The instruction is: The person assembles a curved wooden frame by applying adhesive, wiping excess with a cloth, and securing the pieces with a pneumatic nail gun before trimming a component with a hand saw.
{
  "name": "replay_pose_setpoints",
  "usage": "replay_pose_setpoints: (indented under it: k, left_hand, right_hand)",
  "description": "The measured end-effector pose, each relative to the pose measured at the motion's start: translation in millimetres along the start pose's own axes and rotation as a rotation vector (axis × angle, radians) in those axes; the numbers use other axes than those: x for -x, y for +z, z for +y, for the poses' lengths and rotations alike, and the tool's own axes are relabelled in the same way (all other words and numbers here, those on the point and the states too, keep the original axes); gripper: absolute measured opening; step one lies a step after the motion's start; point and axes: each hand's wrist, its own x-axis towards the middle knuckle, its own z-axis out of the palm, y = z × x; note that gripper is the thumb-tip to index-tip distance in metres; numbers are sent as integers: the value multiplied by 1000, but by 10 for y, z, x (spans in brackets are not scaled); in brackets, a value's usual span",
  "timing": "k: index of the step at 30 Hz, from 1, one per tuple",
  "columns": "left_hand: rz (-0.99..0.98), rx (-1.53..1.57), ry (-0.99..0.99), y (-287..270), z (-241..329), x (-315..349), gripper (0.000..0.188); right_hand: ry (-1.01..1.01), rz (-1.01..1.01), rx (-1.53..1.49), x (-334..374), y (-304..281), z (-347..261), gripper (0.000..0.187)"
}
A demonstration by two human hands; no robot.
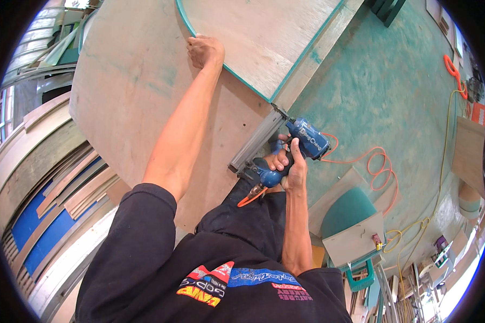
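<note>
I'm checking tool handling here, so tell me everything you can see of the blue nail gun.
The nail gun has a glossy blue body and a long grey metal magazine. An orange air hose leaves its handle base. The right hand grips the handle; its nose presses against the teal-edged plywood panel, beside a larger board.

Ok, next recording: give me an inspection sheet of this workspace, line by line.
Surface: large curved plywood sheet, bare, faint green smears.
Job's things: blue nail gun, nose at the corner of a teal-edged panel lying on the sheet.
Clutter: stacked boards and strips at left; small grey panel and offcuts at lower right.
Grips: left hand pressing on the panel's teal edge; right hand closed around the gun's handle.
Cables: orange hose coiled on the floor from the gun; yellow cable across the floor at right.
Surroundings: green-stained floor; workshop materials around the rim.
</note>
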Motion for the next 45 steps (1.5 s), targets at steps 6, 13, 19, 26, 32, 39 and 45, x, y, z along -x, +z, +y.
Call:
replay_pose_setpoints:
  k: [6,13,19,26,32,39,45]
  left_hand:
    - [80,31,38,80,-98,-80,37]
    - [71,72,39,64,-46,-9,36]
    - [30,69,3,103,-97,6,37]
    - [36,112,6,6,-125,102,36]
    - [106,207,36,32,-380,102,37]
    - [146,268,1,93,-553,-76,40]
    - [72,477,-142,37,-607,153,51]
  right_hand:
    - [-47,49,-128,21,-268,88,47]
    - [-61,64,-41,1,-487,-241,46]
    - [-62,108,-22,35,-852,-534,46]
    - [-36,270,-11,-112,-875,-697,47]
    - [-40,215,49,-85,-626,-844,45]
    - [-26,163,169,80,-562,-1093,45]
    - [-105,321,89,106,-923,-1980,44]
